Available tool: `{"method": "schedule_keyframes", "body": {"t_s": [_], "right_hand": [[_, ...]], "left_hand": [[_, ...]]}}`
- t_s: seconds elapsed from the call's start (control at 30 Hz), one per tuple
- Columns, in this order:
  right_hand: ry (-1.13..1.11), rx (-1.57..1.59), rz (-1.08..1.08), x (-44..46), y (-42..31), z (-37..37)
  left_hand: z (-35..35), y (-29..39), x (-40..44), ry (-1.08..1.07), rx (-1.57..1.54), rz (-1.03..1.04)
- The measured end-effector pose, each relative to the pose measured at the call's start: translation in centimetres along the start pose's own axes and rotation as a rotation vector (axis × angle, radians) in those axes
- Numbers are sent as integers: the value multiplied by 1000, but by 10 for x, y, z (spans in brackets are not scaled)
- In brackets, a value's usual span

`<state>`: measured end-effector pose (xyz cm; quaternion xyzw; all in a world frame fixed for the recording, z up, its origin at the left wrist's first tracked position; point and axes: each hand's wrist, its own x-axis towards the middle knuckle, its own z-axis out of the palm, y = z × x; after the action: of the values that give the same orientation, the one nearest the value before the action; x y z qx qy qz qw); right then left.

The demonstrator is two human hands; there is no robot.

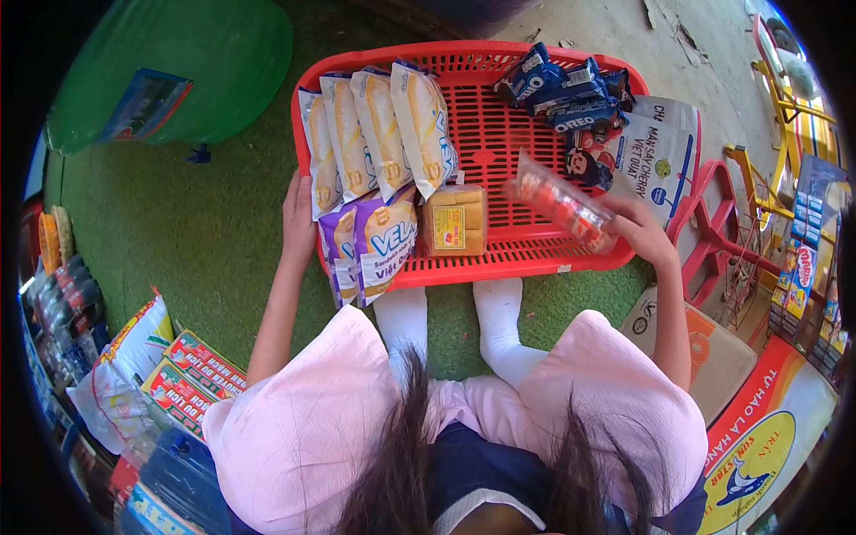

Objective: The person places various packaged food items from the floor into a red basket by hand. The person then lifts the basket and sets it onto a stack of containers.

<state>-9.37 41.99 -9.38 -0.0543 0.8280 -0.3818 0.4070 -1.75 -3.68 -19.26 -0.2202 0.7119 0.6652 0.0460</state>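
A red plastic basket (481, 153) holds several white-and-yellow packets (379, 134) at its left. Two purple-and-white Vela packets (385, 241) lie at its front left corner, beside a clear pack of yellow-brown pieces (456, 221). Blue Oreo packets (571, 89) fill the back right, with a red-and-white packet (593, 159) just below them. My left hand (300, 214) rests against the basket's left rim, its fingers partly hidden. With my right hand (637, 230) I grip one end of a clear pack of red-and-white pieces (562, 203), tilted over the basket's front right part.
Beside the basket's right edge lies a white printed bag (660, 152), near a red plastic stool (713, 223). A large green container (178, 71) stands at the back left. Red-and-green boxes (192, 379) are at the left, and cardboard (704, 352) lies at the right.
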Motion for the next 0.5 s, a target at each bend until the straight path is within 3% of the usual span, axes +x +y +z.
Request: {"method": "schedule_keyframes", "body": {"t_s": [0.17,0.23,0.27,0.37,0.5], "right_hand": [[-63,-105,1,10,-6,10],[89,-445,-142,22,2,22],[96,-557,-29,25,-2,29],[267,-563,-122,29,-3,48],[272,-440,-298,28,-8,66]], "left_hand": [[1,1,0,14,12,-16],[0,-2,1,18,-8,-20],[0,-1,0,16,-6,-19],[0,1,-1,0,7,0],[0,-1,0,14,4,-9]]}}
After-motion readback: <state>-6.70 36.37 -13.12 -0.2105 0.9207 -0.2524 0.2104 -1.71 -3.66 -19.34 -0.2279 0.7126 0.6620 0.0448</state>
